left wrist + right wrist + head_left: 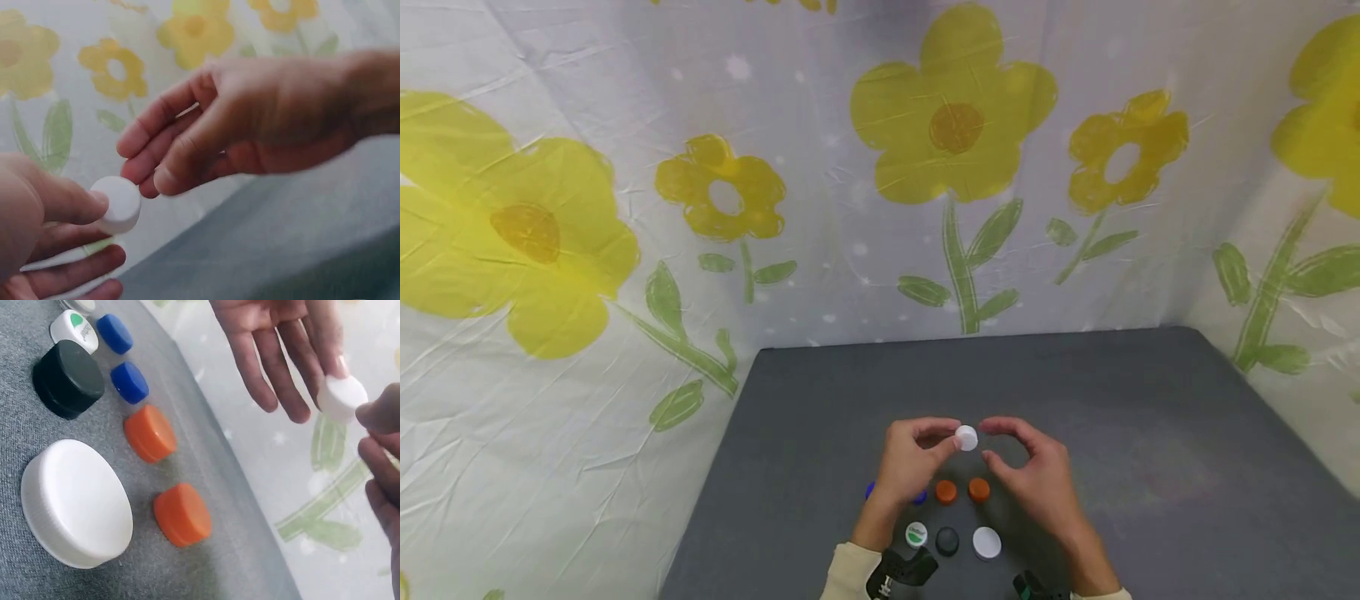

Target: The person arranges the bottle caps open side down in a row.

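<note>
My left hand (907, 460) pinches a small white bottle cap (967, 438) between thumb and fingers, held up above the table. Just to its right is my right hand (1039, 477), thumb and fingers curved and spread apart, with nothing between them in the head view. In the left wrist view, the right fingertips come close to the white cap (119, 205), while the left thumb lies on its face. From the right wrist, the cap (342, 400) appears between the two hands, overlapping the right fingertips at its edge.
On the grey table (820, 400) stand two orange caps (946, 492), blue caps (130, 382) partly behind the left forearm, a white cap with a green mark (917, 534), a black cap (947, 542) and a larger white lid (987, 543). A flower-printed curtain (835, 275) hangs behind.
</note>
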Demonstrator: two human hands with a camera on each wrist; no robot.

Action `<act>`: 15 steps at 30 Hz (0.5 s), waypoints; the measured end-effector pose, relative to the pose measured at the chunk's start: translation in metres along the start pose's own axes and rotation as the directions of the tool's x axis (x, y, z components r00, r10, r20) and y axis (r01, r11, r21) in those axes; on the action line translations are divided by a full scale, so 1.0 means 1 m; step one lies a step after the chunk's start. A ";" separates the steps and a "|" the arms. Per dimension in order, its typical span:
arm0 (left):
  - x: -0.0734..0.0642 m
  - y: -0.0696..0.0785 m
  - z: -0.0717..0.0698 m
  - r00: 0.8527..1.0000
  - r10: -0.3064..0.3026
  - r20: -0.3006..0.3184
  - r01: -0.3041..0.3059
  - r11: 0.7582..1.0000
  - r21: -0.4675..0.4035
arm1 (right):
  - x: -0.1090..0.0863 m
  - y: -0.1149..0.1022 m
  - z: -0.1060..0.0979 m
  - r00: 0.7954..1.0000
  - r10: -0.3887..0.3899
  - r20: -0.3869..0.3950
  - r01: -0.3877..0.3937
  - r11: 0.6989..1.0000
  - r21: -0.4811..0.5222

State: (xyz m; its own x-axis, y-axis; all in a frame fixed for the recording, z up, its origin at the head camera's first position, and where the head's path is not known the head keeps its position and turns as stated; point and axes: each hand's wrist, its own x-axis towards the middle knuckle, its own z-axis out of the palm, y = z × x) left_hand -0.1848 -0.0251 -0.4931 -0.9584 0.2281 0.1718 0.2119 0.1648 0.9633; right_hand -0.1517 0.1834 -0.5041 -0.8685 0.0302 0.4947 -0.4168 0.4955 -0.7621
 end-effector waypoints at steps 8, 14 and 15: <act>0.000 0.003 -0.007 0.983 -0.160 0.092 0.175 0.968 -0.183 | -0.002 -0.005 0.005 0.993 -0.118 -0.002 0.118 0.992 -0.035; -0.001 0.002 -0.009 0.974 -0.180 0.139 0.206 0.958 -0.200 | -0.004 -0.004 0.005 0.993 -0.121 0.013 0.122 0.992 -0.044; -0.001 0.002 -0.009 0.975 -0.171 0.141 0.196 0.962 -0.192 | -0.004 -0.004 0.005 0.992 -0.126 0.011 0.127 0.991 -0.042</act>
State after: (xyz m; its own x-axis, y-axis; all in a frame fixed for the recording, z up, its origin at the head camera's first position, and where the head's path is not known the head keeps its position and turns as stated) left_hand -0.1852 -0.0338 -0.4892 -0.9438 0.3295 -0.0263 -0.0212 0.0191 0.9996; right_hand -0.1475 0.1771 -0.5051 -0.8120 -0.0424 0.5821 -0.5117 0.5314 -0.6751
